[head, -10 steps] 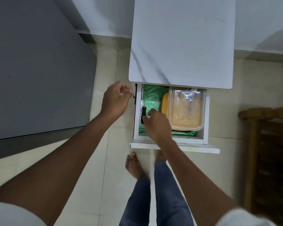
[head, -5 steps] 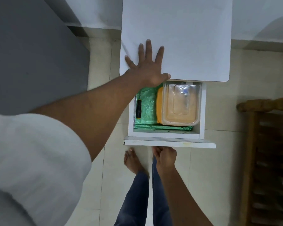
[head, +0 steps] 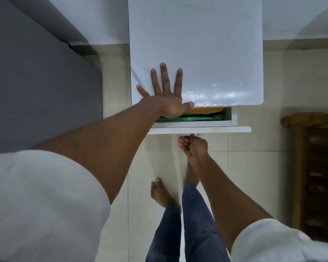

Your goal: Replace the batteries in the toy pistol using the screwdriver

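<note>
Under your spread, flat left hand (head: 166,103) lies the glossy white cabinet top (head: 206,44). Your right hand (head: 194,146), fingers curled, grips something beneath the white drawer front (head: 216,130); what, I cannot tell.

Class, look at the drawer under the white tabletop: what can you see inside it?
Inside the drawer, only a strip of green plastic and an orange edge show. The tabletop and the left hand cover everything else.

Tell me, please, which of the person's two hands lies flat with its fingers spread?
The left hand: it rests palm-down on the white cabinet top, fingers straight and spread. The right hand is curled at the front edge of the drawer.
</note>
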